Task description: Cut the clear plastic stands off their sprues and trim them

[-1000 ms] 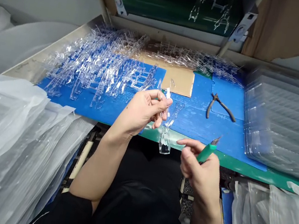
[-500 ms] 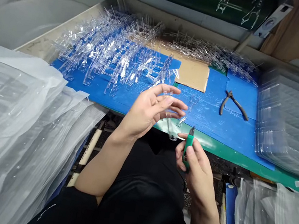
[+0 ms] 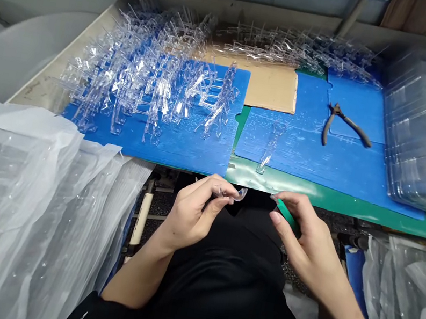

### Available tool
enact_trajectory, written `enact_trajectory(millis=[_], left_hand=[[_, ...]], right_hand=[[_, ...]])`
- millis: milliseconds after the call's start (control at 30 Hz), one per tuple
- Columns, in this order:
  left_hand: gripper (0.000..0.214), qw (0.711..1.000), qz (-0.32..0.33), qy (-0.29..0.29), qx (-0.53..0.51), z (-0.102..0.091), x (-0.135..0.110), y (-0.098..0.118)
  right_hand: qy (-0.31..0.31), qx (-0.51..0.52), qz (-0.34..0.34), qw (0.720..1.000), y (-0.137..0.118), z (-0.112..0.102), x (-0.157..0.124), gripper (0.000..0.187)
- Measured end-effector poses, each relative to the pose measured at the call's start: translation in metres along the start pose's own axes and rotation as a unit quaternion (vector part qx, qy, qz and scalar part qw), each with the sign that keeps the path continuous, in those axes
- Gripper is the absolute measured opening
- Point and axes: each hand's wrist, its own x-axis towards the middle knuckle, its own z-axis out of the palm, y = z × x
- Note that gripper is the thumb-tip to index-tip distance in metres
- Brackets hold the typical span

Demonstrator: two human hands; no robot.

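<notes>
One clear piece (image 3: 242, 194), partly behind left hand (image 3: 197, 210)

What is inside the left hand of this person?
The left hand holds a clear plastic piece; its curved end sticks out. The hand hides the rest, so its full shape is unseen.

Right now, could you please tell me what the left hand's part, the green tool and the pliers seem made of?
The part in the left hand: probably glossy plastic, being transparent with glints.
The green tool in the right hand: body likely plastic, from its even, bright colour.
The pliers: probably dull metal, looking dark and brownish; handle covering unclear.
</notes>
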Motion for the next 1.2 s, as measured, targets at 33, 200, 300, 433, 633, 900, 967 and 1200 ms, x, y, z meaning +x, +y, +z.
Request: enact_trajectory(millis=[33, 200, 300, 433, 633, 900, 967, 1200], left_hand=[[0.015, 1.0, 0.014, 0.001, 0.016, 0.0, 0.0, 0.0], [0.011, 0.992, 0.076, -0.009, 0.096, 0.003, 0.002, -0.003], [0.012, 0.988, 0.095, -0.019, 0.118, 0.006, 0.004, -0.002], [0.012, 0.985, 0.104, -0.026, 0.136, 0.008, 0.006, -0.002], [0.009, 0.984, 0.099, -0.031, 0.142, 0.009, 0.004, -0.005], [0.011, 0.983, 0.097, -0.036, 0.154, 0.012, 0.004, -0.006], [0.01, 0.983, 0.097, -0.039, 0.152, 0.013, 0.005, -0.005], [0.012, 0.994, 0.04, -0.061, 0.075, 0.019, 0.004, 0.001]], right_hand=[[-0.01, -0.036, -0.024, 0.999, -0.004, -0.002, 0.0, 0.022], [0.009, -0.164, -0.12, 0.979, -0.023, -0.003, -0.002, 0.025], [0.005, -0.213, -0.136, 0.967, -0.028, -0.002, -0.004, 0.026], [-0.007, -0.215, -0.135, 0.967, -0.028, -0.003, -0.005, 0.027], [-0.028, -0.206, -0.124, 0.97, -0.028, -0.006, -0.006, 0.028], [-0.006, -0.2, -0.114, 0.973, -0.026, -0.008, -0.006, 0.028], [0.002, -0.203, -0.105, 0.974, -0.021, -0.007, -0.004, 0.029], [0.025, -0.138, -0.036, 0.99, -0.005, -0.006, 0.007, 0.025]])
